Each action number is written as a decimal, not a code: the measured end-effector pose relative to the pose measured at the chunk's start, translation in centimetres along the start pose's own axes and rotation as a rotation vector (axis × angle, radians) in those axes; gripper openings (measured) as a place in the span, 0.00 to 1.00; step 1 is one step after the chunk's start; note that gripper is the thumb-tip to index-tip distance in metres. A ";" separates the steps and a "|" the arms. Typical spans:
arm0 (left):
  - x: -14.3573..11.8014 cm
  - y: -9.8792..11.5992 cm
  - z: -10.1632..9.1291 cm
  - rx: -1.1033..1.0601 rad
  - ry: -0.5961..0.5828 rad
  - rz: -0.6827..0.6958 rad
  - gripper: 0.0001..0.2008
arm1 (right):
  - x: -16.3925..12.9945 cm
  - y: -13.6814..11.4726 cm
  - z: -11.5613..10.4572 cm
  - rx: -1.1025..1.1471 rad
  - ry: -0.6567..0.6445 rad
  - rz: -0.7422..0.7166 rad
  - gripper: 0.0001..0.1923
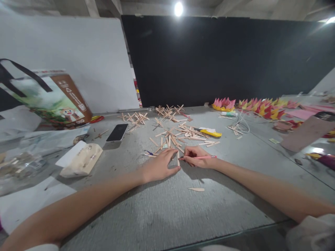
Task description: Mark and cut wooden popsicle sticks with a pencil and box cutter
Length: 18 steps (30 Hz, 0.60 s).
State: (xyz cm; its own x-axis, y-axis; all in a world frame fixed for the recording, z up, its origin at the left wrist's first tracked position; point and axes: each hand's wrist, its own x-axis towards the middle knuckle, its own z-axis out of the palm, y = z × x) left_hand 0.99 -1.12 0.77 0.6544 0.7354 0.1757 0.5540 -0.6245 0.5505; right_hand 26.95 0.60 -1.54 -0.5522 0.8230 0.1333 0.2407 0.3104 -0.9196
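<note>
Your left hand and right hand are both bare: no gloves, rings, watch or bands show on them or on your wrists. Your forearms are uncovered along their whole visible length. At the bottom right corner a bunched, pale grey-white sleeve covers your right upper arm, its fabric creased. At the bottom left edge a sliver of similar pale cloth shows by your left arm.

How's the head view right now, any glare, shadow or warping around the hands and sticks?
Head view: a ceiling lamp flares white at the top; soft shadows sit under the left hand and right hand, which holds a pink pencil; wide-angle warping bends the table edges; the far wooden sticks look soft.
</note>
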 end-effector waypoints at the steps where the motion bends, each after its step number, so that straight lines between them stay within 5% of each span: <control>1: 0.0 0.0 0.0 -0.001 -0.002 0.001 0.32 | 0.0 0.1 0.0 0.004 0.009 0.006 0.19; 18: 0.1 0.2 -0.1 0.004 -0.013 0.005 0.32 | 0.0 0.0 0.0 -0.011 0.004 -0.002 0.21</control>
State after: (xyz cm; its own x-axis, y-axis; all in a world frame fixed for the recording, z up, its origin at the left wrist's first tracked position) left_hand 1.07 -1.16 0.94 0.6639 0.7286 0.1681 0.5524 -0.6294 0.5465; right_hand 26.92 0.61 -1.50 -0.5497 0.8242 0.1362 0.2486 0.3171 -0.9152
